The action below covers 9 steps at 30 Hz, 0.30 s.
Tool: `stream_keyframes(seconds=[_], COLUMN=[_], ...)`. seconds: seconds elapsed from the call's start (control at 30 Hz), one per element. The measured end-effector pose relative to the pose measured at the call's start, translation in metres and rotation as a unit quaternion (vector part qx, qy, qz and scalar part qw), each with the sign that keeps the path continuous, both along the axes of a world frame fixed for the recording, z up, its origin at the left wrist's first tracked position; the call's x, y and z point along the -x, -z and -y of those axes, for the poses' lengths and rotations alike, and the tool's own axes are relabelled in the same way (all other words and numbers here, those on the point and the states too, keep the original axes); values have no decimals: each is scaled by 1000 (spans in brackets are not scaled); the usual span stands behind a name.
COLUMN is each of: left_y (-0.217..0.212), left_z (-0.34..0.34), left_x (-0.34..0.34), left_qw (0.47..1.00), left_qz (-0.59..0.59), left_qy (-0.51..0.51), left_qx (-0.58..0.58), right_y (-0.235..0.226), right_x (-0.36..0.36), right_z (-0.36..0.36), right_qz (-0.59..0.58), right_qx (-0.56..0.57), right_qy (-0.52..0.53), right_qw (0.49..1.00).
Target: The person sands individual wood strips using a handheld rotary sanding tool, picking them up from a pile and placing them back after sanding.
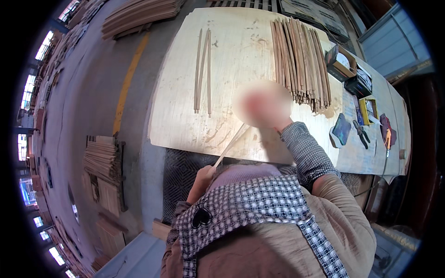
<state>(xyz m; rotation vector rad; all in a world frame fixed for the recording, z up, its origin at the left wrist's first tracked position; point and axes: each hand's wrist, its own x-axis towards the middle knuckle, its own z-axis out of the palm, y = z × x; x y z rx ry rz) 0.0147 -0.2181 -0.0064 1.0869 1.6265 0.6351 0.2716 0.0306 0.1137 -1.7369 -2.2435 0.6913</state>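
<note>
My left hand (202, 180) is closed around the near end of a thin, pale wooden strip (231, 144) by the table's front edge. The strip slants up and right, and its far end disappears into a blurred patch. My right hand (273, 111) reaches over the table at that patch; its fingers are smeared out, so whether they grip the strip cannot be seen. Just right of it lies a bundle of brown wooden strips (300, 65), side by side. Three separate strips (202, 72) lie on the left part of the pale table board (236, 55).
On the right are open boxes (342, 62), a yellow box (368, 111), pliers (360, 134), a dark blue pad-like object (340, 130) and an orange-handled tool with a hose (388, 138). Stacked wood (101, 160) stands on the floor at left, with more boards (139, 16) beyond.
</note>
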Motion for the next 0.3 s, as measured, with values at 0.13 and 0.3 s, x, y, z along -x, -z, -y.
stream_keyframes(seconds=[0.13,0.3], left_y=[-3,-13], left_z=[-7,-12], left_x=[-11,-13], left_qw=[999,998], left_qz=[-37,-54], left_qy=[4,-4], left_qx=[14,41], right_y=[-9,-6], right_x=[15,26], right_z=[26,68], right_qz=[-42,-56], right_qx=[26,35], right_qy=[-12,-133], right_qw=[999,989])
